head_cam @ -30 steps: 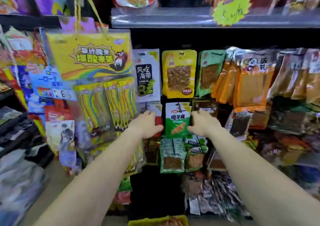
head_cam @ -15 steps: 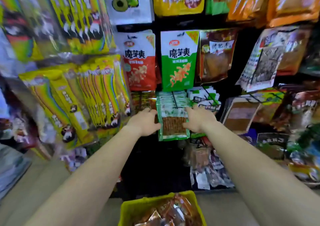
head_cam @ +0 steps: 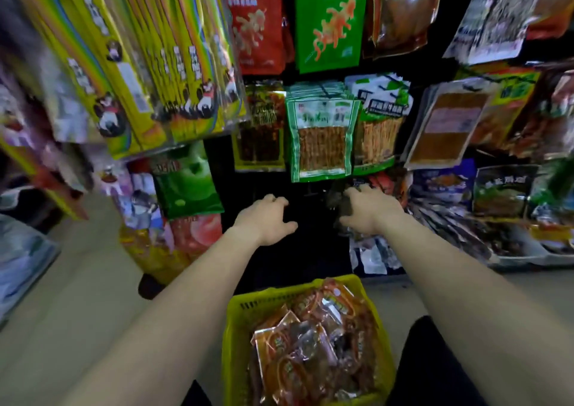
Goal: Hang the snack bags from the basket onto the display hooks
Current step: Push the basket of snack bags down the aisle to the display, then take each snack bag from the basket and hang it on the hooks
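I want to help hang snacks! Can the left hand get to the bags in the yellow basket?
Probably yes. The left hand holds nothing and hovers just beyond the yellow basket. The basket is open on top, and nothing covers the snack bags piled in it, so the way down looks free.

A shop is shown: a dark rack (head_cam: 306, 250) is hung with dense rows of printed snack bags (head_cam: 321, 144), several alike stacked together, and a yellow basket (head_cam: 231, 328) of more bags is set on the floor (head_cam: 93, 281).
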